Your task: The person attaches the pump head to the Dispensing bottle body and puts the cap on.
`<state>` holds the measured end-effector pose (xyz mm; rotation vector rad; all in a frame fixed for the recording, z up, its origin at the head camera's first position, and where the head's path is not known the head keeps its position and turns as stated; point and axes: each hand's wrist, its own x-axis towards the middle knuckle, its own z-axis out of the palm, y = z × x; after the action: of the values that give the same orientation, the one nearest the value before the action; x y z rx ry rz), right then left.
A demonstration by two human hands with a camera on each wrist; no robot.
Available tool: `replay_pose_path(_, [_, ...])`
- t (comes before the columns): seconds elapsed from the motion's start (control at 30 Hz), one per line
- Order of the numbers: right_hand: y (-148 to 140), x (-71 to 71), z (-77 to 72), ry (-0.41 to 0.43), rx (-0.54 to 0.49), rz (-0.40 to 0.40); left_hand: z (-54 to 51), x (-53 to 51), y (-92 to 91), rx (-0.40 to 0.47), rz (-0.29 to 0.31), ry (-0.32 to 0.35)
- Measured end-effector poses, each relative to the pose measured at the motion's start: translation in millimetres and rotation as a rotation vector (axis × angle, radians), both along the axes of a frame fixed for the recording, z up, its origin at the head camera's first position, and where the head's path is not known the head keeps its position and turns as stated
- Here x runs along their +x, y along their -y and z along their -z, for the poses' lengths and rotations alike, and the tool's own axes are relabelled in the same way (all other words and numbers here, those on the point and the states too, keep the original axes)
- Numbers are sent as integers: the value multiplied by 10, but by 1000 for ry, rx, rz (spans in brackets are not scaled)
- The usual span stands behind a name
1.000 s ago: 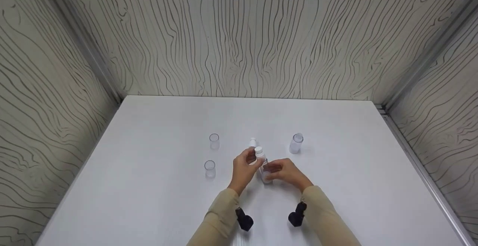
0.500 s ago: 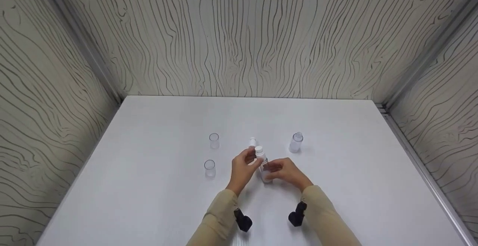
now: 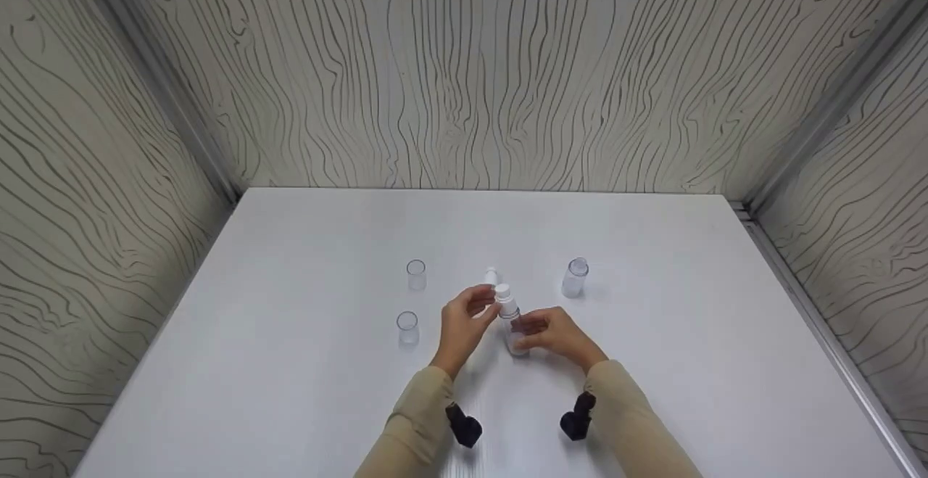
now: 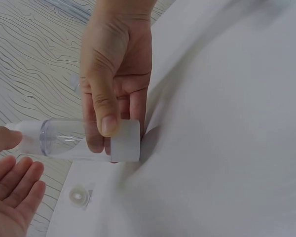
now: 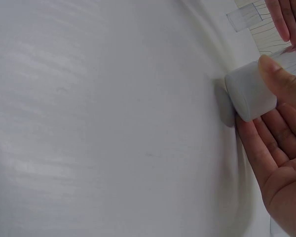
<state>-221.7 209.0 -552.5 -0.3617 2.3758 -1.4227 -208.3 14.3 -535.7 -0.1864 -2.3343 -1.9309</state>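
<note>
A clear bottle (image 3: 508,306) with a white top and white base stands on the table between both hands. My right hand (image 3: 557,333) grips its lower part; in the right wrist view the thumb lies over the white base (image 5: 249,91). My left hand (image 3: 460,326) is beside the bottle's top. In the left wrist view its thumb is at the white top (image 4: 29,137), and its other fingers are spread apart from the bottle. Whether the thumb touches the top is hard to tell. A small white piece (image 3: 491,275) stands just behind the bottle.
Two clear cups (image 3: 416,275) stand to the left, one behind the other. Another clear bottle (image 3: 573,280) with a narrower top is at the back right. The white table (image 3: 290,362) is bounded by patterned walls at the back and sides.
My left hand has eased leftward, and its fingers have come away from the bottle's top. The right hand and the bottle have stayed in place.
</note>
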Motion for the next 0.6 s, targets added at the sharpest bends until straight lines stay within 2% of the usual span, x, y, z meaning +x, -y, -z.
replay_pose_path(0.13, [2, -8, 0, 5, -7, -4, -9, -20, 85, -11, -13, -19])
replay_pose_path(0.6, [12, -31, -15, 23, -16, -23, -123, -45, 404, -210, -65, -105])
